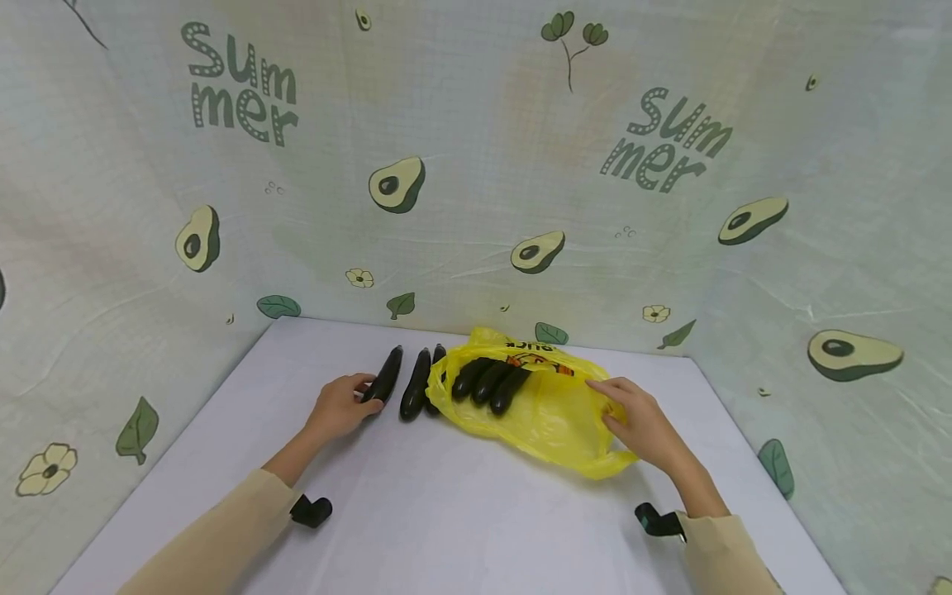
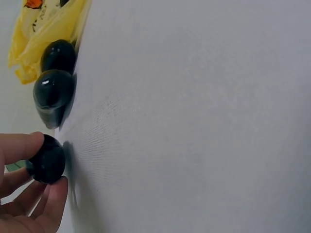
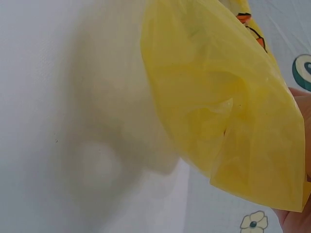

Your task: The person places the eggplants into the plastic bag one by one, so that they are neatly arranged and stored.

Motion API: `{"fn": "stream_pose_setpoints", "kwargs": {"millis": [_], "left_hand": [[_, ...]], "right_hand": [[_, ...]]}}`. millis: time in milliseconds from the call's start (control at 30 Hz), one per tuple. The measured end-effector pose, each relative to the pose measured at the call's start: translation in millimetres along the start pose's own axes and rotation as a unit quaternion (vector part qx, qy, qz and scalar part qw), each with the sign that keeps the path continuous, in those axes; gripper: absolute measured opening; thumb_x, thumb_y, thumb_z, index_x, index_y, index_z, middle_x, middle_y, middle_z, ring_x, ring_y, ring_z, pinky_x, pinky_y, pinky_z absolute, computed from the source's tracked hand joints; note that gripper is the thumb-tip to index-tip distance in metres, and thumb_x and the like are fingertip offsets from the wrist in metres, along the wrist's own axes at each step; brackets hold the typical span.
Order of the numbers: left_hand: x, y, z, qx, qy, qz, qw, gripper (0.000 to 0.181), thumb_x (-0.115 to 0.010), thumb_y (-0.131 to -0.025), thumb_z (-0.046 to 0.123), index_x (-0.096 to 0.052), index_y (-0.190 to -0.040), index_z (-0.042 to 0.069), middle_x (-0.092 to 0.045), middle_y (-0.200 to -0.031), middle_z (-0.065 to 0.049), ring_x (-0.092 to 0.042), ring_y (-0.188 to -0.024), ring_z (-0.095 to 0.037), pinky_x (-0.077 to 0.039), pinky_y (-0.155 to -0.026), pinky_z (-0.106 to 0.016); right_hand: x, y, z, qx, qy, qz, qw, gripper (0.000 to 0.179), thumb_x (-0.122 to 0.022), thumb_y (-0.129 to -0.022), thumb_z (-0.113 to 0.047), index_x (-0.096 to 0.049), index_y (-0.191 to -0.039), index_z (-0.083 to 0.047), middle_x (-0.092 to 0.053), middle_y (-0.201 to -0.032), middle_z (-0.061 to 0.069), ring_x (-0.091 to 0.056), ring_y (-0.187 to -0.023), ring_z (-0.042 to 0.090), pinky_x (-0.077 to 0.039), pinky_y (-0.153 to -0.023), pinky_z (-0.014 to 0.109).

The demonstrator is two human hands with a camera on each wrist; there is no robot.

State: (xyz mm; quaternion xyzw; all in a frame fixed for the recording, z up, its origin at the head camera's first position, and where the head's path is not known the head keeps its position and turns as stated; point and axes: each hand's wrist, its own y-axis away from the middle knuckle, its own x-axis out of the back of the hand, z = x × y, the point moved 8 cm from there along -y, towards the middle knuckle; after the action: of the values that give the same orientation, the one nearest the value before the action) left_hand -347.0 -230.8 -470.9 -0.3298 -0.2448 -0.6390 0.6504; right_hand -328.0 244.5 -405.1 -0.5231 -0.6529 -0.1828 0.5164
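Note:
My left hand (image 1: 344,406) grips a dark eggplant (image 1: 386,376) at the left, thumb on one side and fingers on the other; its rounded end (image 2: 47,160) faces the left wrist camera. Just right of it lie a second eggplant (image 1: 416,386) and a third eggplant (image 1: 439,354), the latter partly hidden by a yellow plastic bag (image 1: 550,434). Inside the bag's open mouth, three eggplants rest side by side, the nearest eggplant (image 1: 509,392) in front. At the bag's right edge my right hand (image 1: 645,424) holds the plastic; the yellow film (image 3: 218,111) hides most of that hand in its wrist view.
A white table (image 1: 446,521) carries everything. Behind and beside it hangs a pale cloth (image 1: 461,107) printed with avocados, leaves and lettering. A black wrist camera (image 1: 311,511) sits at the left cuff, another black camera (image 1: 658,521) at the right.

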Motion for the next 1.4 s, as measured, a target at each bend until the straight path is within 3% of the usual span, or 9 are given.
{"fn": "stream_pose_setpoints", "kwargs": {"millis": [433,700,1100,1400], "left_hand": [[13.4,12.1,10.9,-0.009,0.011,0.009,0.9999,0.056,-0.079,-0.096,0.023,-0.063,-0.144,0.000,-0.069,-0.127,-0.022,-0.068,-0.108,-0.032,-0.059,-0.078,-0.041],[18.3,21.4,38.1,-0.043,0.022,0.001,0.9988,0.054,-0.080,-0.097,0.025,-0.064,-0.144,0.004,-0.070,-0.127,-0.018,-0.070,-0.109,-0.032,-0.059,-0.084,-0.045],[9.4,37.5,80.8,-0.082,0.038,-0.041,0.9951,0.054,-0.082,-0.095,0.024,-0.065,-0.145,0.009,-0.070,-0.129,-0.013,-0.070,-0.108,-0.027,-0.060,-0.089,-0.046],[1.7,43.7,99.5,-0.109,0.041,-0.057,0.9915,0.052,-0.085,-0.093,0.022,-0.068,-0.142,0.011,-0.071,-0.123,-0.009,-0.070,-0.104,-0.021,-0.062,-0.084,-0.034]], "right_hand": [[2,-1.1,-2,0.008,0.002,0.001,1.0000,0.064,-0.076,-0.088,0.012,-0.062,-0.148,-0.004,-0.065,-0.130,0.013,-0.063,-0.111,0.029,-0.059,-0.095,0.049],[3,-2.7,-2,0.006,0.001,0.001,1.0000,0.063,-0.076,-0.089,0.012,-0.062,-0.148,-0.006,-0.065,-0.130,0.013,-0.064,-0.113,0.030,-0.058,-0.097,0.050],[3,-4.0,-3,0.009,0.000,0.002,1.0000,0.064,-0.076,-0.089,0.012,-0.062,-0.148,-0.005,-0.065,-0.130,0.013,-0.063,-0.113,0.029,-0.058,-0.096,0.049],[1,-3.3,-2,-0.003,-0.006,0.001,1.0000,0.064,-0.077,-0.089,0.012,-0.062,-0.148,-0.006,-0.065,-0.131,0.013,-0.063,-0.115,0.030,-0.058,-0.097,0.050]]}}
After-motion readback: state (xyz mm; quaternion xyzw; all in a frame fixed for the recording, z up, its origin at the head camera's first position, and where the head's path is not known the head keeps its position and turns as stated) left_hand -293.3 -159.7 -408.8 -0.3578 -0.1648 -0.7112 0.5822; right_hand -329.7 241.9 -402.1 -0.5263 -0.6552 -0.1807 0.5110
